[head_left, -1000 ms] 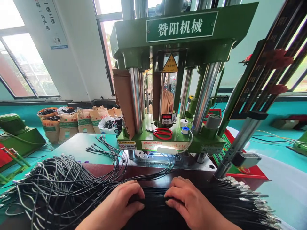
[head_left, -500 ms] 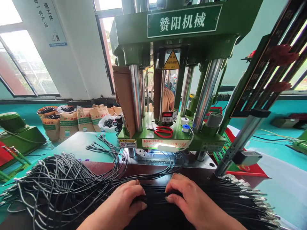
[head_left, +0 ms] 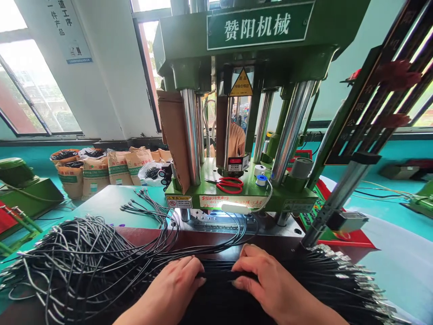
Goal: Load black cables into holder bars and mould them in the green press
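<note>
My left hand [head_left: 172,289] and my right hand [head_left: 267,282] rest side by side on a thick bundle of black cables [head_left: 219,298] lying across the bench in front of me. The fingers of both hands curl down onto the cables and pinch at them. Several cables [head_left: 216,243] run from the bundle up into the mould [head_left: 219,222] of the green press machine [head_left: 243,135]. To the left the cable ends fan out in a loose heap [head_left: 74,262]. On the right, the bundle ends in metal plugs [head_left: 352,275].
Red scissors [head_left: 230,185] and tape rolls [head_left: 260,176] lie on the press base. A slanted black rail with a steel rod [head_left: 341,194] stands at right. Sacks of pellets [head_left: 94,169] line the wall at left. Another green machine [head_left: 20,180] sits far left.
My hands have shifted only slightly on the bundle, the left fingers straightening a little toward the right hand. The view has tilted down a touch.
</note>
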`<state>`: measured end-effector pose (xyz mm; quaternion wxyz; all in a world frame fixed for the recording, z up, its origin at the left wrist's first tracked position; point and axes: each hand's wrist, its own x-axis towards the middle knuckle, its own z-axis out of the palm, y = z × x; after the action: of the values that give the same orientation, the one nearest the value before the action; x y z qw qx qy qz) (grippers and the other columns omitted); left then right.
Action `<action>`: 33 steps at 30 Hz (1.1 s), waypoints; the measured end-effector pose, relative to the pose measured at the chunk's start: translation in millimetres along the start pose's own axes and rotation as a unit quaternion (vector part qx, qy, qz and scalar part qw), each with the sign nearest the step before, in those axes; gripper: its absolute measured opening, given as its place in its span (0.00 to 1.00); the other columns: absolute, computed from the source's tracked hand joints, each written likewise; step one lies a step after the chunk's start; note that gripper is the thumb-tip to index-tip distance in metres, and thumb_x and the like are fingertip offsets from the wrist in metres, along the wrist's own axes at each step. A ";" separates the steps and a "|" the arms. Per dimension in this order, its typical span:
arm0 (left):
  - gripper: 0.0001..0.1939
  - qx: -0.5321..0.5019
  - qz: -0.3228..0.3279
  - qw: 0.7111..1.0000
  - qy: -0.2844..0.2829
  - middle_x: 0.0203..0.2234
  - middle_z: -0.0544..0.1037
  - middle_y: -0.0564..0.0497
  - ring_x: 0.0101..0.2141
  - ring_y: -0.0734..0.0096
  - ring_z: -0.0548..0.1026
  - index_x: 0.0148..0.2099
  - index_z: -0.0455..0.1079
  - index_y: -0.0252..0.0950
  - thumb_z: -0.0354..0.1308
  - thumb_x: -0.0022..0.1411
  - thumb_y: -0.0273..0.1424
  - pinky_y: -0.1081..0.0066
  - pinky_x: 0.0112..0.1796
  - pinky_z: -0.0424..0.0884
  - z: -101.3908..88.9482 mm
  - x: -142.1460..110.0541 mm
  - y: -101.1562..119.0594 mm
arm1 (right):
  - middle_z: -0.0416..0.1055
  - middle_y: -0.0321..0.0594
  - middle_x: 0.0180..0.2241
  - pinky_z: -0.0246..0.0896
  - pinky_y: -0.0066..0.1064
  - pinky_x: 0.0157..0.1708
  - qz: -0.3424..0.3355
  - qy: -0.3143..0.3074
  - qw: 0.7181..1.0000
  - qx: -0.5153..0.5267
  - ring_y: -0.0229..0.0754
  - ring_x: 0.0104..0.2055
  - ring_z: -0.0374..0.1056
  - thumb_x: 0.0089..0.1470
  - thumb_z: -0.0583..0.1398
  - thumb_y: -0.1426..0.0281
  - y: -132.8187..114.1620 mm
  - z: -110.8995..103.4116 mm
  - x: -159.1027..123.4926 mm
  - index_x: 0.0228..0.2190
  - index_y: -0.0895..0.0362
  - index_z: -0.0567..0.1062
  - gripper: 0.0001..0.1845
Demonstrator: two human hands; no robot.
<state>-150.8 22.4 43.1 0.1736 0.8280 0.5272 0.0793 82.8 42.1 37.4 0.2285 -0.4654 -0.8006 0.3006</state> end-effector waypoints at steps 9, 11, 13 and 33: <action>0.06 -0.100 0.030 0.994 0.006 0.39 0.73 0.54 0.40 0.70 0.70 0.45 0.62 0.41 0.51 0.64 0.30 0.73 0.43 0.64 -8.1 -2.9 -3.9 | 0.70 0.34 0.31 0.56 0.31 0.35 -0.016 0.017 0.999 -0.042 0.40 0.35 0.64 0.54 0.58 0.75 -3.6 -1.5 0.6 0.30 0.55 0.72 0.04; 0.06 -0.094 0.038 0.995 0.005 0.38 0.73 0.53 0.39 0.70 0.70 0.43 0.64 0.40 0.52 0.63 0.29 0.73 0.43 0.64 -8.6 -2.9 -3.3 | 0.70 0.34 0.31 0.56 0.31 0.36 -0.016 0.012 0.999 -0.039 0.40 0.35 0.64 0.55 0.58 0.75 -3.6 -1.5 -0.1 0.30 0.55 0.72 0.04; 0.04 -0.069 0.036 0.997 -0.005 0.35 0.73 0.52 0.37 0.70 0.70 0.39 0.65 0.39 0.50 0.63 0.28 0.72 0.41 0.65 -8.6 -2.2 -0.9 | 0.70 0.34 0.32 0.57 0.30 0.37 -0.014 0.002 0.999 -0.030 0.39 0.36 0.65 0.55 0.58 0.75 -3.4 -1.5 -0.4 0.30 0.55 0.73 0.05; 0.07 -0.086 0.057 0.993 0.054 0.37 0.73 0.52 0.38 0.70 0.70 0.43 0.61 0.39 0.43 0.66 0.26 0.72 0.42 0.65 -1.8 -3.6 -10.3 | 0.72 0.33 0.31 0.56 0.35 0.39 -0.008 0.004 0.992 -0.127 0.43 0.34 0.65 0.52 0.60 0.73 -0.2 -6.2 -4.3 0.33 0.53 0.73 0.05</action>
<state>-161.6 23.4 41.1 0.2100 0.8335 0.4787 0.1789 88.7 39.9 41.5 0.1730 -0.4850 -0.8353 0.1928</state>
